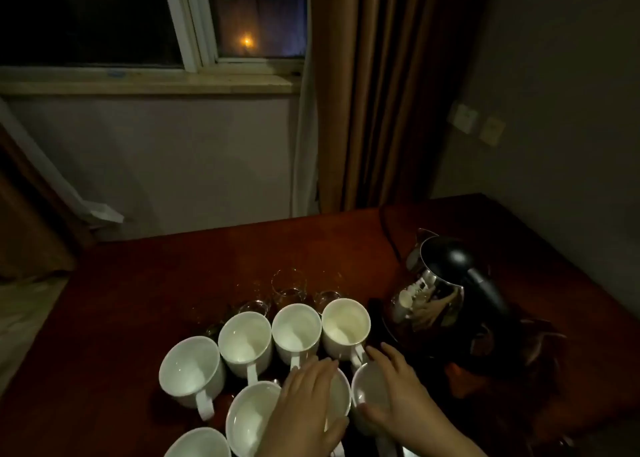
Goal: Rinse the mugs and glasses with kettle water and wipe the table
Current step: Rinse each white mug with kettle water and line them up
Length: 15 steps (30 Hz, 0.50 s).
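Note:
Several white mugs stand in a cluster on the dark red-brown table (145, 283), among them one at the left (190, 370) and one at the back right (345, 325). My left hand (304, 408) lies over a front mug (341, 399), thumb by its near side. My right hand (398, 391) wraps around the mug beside it (369, 389), thumb on the near rim. Clear glasses (289, 283) stand behind the mugs. A shiny kettle (440, 294) with a black lid and handle sits on its base to the right.
The kettle's cord (389, 235) runs back across the table toward the brown curtain (367, 93). A window and sill are behind the table. A wall with sockets (464, 117) closes the right side. The dim light makes the glasses hard to see.

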Each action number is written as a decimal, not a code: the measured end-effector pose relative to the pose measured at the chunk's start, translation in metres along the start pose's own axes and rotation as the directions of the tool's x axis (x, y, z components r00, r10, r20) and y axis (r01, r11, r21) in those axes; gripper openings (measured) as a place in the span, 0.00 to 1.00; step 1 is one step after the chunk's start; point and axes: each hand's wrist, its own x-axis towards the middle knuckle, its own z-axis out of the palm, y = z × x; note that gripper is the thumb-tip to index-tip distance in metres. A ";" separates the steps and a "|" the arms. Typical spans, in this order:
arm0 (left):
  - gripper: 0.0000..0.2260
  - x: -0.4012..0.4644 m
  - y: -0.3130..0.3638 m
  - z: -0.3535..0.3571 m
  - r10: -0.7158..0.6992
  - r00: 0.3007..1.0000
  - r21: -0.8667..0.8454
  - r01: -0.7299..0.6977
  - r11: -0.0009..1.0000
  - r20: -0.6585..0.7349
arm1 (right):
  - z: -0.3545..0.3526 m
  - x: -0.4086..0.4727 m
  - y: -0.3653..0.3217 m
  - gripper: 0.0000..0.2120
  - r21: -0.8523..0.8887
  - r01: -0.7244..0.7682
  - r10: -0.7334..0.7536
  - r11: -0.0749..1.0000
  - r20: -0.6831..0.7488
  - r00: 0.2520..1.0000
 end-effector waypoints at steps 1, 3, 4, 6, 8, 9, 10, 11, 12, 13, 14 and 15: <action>0.38 -0.002 0.003 -0.002 -0.002 1.000 0.015 0.002 1.000 0.022 | 0.000 -0.001 0.001 0.40 0.039 0.004 -0.004 0.999 0.010 1.000; 0.37 -0.002 0.004 0.007 0.026 1.000 0.140 -0.024 0.990 -0.015 | -0.001 -0.003 0.003 0.41 0.054 0.006 -0.007 0.999 0.027 1.000; 0.39 0.002 0.005 0.013 0.031 0.998 0.209 -0.020 0.978 -0.053 | -0.001 -0.004 0.004 0.42 0.057 0.008 -0.010 0.998 0.033 0.999; 0.44 0.006 0.012 0.014 0.009 0.999 0.248 0.004 0.969 -0.052 | -0.001 -0.004 0.008 0.44 0.084 0.024 -0.028 0.996 0.046 0.999; 0.46 0.004 0.025 0.006 0.001 1.000 0.223 -0.002 0.975 0.007 | -0.003 -0.005 0.010 0.44 0.118 0.027 -0.033 0.993 0.048 0.998; 0.45 0.008 0.035 0.003 -0.026 0.999 0.177 0.018 0.984 0.042 | -0.003 -0.004 0.014 0.44 0.135 0.029 -0.036 0.990 0.055 0.998; 0.44 0.013 0.041 0.003 -0.027 0.999 0.167 0.023 0.986 0.021 | -0.005 -0.005 0.014 0.43 0.141 0.022 -0.030 0.990 0.059 0.998; 0.43 0.017 0.045 0.007 -0.023 1.000 0.177 0.024 0.984 -0.005 | -0.005 -0.005 0.015 0.43 0.145 0.021 -0.029 0.989 0.050 0.998; 0.43 0.023 0.047 0.013 -0.024 0.999 0.197 0.032 0.980 -0.041 | -0.006 -0.005 0.016 0.41 0.136 0.023 -0.030 0.990 0.046 0.999; 0.43 0.025 0.047 0.018 -0.044 0.994 0.217 0.065 0.974 -0.100 | -0.003 -0.003 0.020 0.40 0.123 0.019 -0.024 0.992 0.040 0.999; 0.43 0.024 0.050 0.018 -0.118 0.990 0.195 0.132 0.972 -0.078 | -0.003 -0.003 0.022 0.38 0.120 0.015 -0.020 0.993 0.037 0.999; 0.44 0.024 0.053 0.020 -0.156 0.986 0.179 0.165 0.970 -0.059 | -0.002 -0.001 0.025 0.36 0.120 0.000 -0.005 0.993 0.041 0.999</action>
